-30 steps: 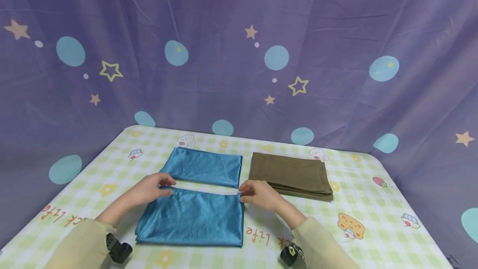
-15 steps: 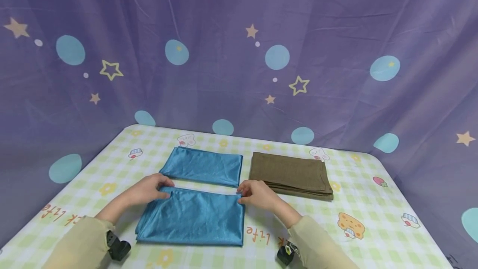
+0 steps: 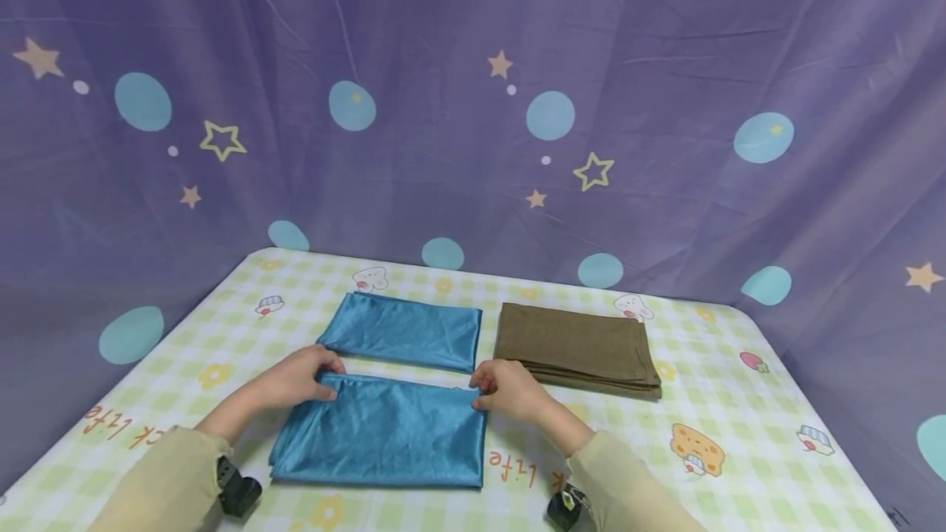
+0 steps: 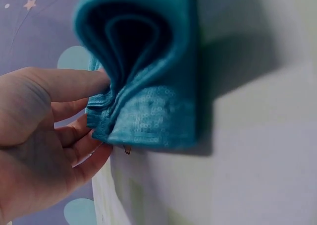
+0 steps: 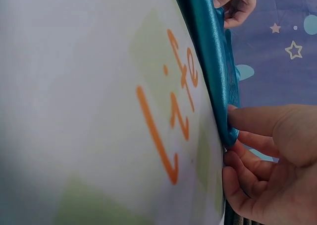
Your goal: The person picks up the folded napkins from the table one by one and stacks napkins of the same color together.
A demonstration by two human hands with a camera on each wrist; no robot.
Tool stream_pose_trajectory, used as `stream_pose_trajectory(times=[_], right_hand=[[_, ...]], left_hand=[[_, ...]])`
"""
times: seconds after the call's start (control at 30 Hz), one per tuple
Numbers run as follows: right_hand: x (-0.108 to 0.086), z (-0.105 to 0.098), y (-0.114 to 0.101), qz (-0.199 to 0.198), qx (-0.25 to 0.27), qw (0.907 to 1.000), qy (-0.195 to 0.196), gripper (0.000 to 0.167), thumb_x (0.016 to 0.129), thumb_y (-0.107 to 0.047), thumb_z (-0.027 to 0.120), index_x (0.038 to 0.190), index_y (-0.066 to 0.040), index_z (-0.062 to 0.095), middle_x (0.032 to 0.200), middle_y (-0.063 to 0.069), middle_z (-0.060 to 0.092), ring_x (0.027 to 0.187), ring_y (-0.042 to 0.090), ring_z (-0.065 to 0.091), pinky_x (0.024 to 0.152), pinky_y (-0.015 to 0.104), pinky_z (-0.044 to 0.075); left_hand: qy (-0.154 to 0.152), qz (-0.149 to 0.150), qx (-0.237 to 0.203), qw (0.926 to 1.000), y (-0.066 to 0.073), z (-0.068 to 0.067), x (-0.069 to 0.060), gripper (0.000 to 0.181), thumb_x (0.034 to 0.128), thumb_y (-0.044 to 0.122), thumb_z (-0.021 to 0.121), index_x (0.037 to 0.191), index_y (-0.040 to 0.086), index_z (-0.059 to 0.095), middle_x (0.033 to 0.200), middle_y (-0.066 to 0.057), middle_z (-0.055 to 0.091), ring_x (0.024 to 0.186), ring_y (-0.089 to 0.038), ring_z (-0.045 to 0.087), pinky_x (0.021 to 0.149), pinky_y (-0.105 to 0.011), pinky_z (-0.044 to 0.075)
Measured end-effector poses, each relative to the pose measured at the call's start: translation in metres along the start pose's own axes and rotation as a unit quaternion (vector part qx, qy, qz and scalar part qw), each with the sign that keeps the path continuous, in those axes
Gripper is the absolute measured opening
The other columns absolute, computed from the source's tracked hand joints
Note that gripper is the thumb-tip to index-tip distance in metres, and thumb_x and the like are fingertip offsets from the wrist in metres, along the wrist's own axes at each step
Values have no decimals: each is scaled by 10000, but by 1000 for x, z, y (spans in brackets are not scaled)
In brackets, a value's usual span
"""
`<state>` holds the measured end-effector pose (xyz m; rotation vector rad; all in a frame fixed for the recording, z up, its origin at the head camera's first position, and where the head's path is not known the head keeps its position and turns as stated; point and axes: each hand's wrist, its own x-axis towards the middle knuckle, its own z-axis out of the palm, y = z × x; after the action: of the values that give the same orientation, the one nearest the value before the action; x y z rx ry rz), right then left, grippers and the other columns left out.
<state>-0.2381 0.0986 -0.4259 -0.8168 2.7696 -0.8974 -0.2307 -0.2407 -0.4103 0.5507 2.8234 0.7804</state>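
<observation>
A folded shiny blue cloth [image 3: 384,433] lies nearest the person on the table. At its far left corner the left hand [image 3: 296,376] pinches the layers between thumb and fingers. In the left wrist view, the looped folds of the blue cloth [image 4: 148,111] bulge beside the thumb of the left hand [image 4: 44,131]. The right hand [image 3: 510,388] pinches the far right corner of the same cloth. In the right wrist view, thumb and fingers of the right hand [image 5: 277,155] hold the corner of the blue cloth [image 5: 210,51], with the other hand beyond.
Behind the held cloth lies a second folded blue cloth [image 3: 402,331], separated by a narrow strip of table. To its right sits a folded brown cloth [image 3: 572,343]. All rest on a green checked tablecloth [image 3: 739,384]. A purple curtain [image 3: 458,171] hangs behind.
Both hands stay at the far corners of the near blue cloth, with only slight finger shifts. The right hand has shifted slightly left. The cloths lie as before.
</observation>
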Motion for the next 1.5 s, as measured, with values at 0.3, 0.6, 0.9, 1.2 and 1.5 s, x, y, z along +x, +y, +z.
stream_pose_trajectory(times=[0.3, 0.6, 0.9, 1.2, 1.5], right_hand=[[2, 4, -1, 151, -243, 9996, -13, 196, 717, -166, 761, 880, -123, 661, 774, -25, 609, 729, 100, 553, 655, 256, 448], [2, 6, -4, 291, -216, 9993, 85, 161, 708, -142, 763, 817, -120, 647, 728, -27, 602, 686, 91, 537, 620, 241, 430], [1, 6, -5, 199, -193, 9995, 129, 146, 713, -126, 758, 813, -108, 654, 708, -31, 591, 667, 74, 518, 609, 227, 424], [0, 5, -4, 34, -39, 10000, 66, 93, 735, -109, 733, 810, -114, 678, 656, -70, 569, 603, 30, 479, 573, 200, 409], [0, 5, -2, -107, -84, 9999, 88, 72, 744, -117, 724, 800, -123, 680, 748, -40, 559, 707, 66, 500, 625, 218, 417]], left_hand=[[-89, -411, -170, 9990, 0, 2, 2, 214, 702, 72, 736, 887, 80, 628, 829, 5, 554, 783, -154, 462, 705, -317, 418], [-136, -513, -201, 9984, -1, 4, 2, 158, 713, 50, 726, 783, 91, 591, 732, 4, 473, 731, -159, 416, 642, -301, 356], [-56, -446, -161, 9989, -1, 2, -1, 146, 725, 76, 727, 789, 107, 600, 776, -7, 472, 739, -163, 409, 640, -301, 352], [-174, -157, -422, 9988, 0, -3, -4, 117, 760, 90, 700, 793, 98, 588, 725, 18, 495, 690, -144, 433, 607, -270, 357], [-154, 134, -418, 9989, 0, -7, -6, 128, 775, 116, 690, 805, 109, 567, 752, 24, 510, 716, -135, 443, 621, -254, 364]])
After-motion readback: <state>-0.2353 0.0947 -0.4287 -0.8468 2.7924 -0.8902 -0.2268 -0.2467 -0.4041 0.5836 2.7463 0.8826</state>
